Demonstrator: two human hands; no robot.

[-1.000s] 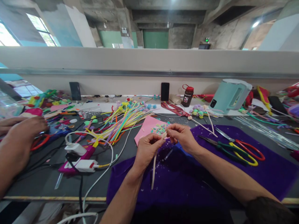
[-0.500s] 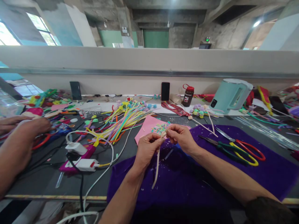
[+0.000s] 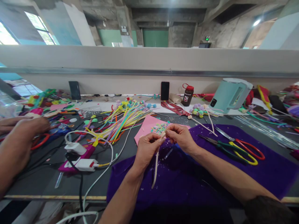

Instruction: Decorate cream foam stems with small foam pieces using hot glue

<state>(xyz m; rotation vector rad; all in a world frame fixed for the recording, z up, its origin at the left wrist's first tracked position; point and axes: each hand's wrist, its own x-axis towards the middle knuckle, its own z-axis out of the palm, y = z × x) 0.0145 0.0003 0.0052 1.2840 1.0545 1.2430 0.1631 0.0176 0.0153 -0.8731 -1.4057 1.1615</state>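
Head view: pale strip (image 3: 156,169) pinched at its upper end by left hand (image 3: 147,147) and right hand (image 3: 180,136).
Step in hand, as judged: close fingertip work on that end, its detail too small to tell; the next move calls for a steady, light pinch. The strip's slim, gently curved tail hangs over soft purple cloth (image 3: 177,193). Short pastel pieces (image 3: 158,128) lie on the flat pink sheet (image 3: 143,128) beyond; metal-bladed scissors (image 3: 249,148) rest rightward.

The left hand (image 3: 147,148) and right hand (image 3: 181,137) pinch a thin cream-coloured strip (image 3: 156,170) above a dark purple cloth (image 3: 187,186) on the dark-grey tabletop (image 3: 42,183), near a flat pink sheet (image 3: 144,127) bearing small pastel pieces (image 3: 160,127).
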